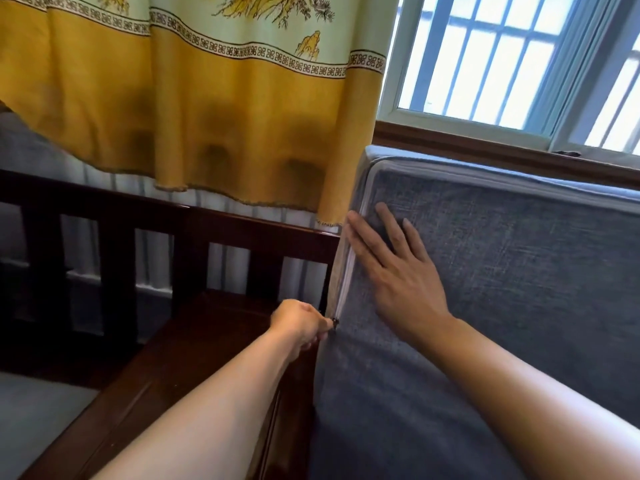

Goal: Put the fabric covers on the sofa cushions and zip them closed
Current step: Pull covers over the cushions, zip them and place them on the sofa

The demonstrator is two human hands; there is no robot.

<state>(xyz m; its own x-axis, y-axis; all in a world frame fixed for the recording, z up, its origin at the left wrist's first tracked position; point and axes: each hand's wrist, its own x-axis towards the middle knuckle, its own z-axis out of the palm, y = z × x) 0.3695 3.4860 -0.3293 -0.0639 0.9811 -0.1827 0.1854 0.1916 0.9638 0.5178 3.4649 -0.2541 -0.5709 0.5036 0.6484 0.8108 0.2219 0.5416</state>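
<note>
Grey cover (pixel 502 271): left hand (pixel 301 323) pinches zipper pull (pixel 335 322), right hand (pixel 398 271) presses flat.

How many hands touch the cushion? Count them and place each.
2. The left hand pinches the zip pull on the cushion's left edge; the right hand lies flat on its face.

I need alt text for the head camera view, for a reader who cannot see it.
The left hand pinches the zipper pull on the edge of a grey cushion cover, while the right hand presses flat on it. A yellow curtain hangs behind.
</note>
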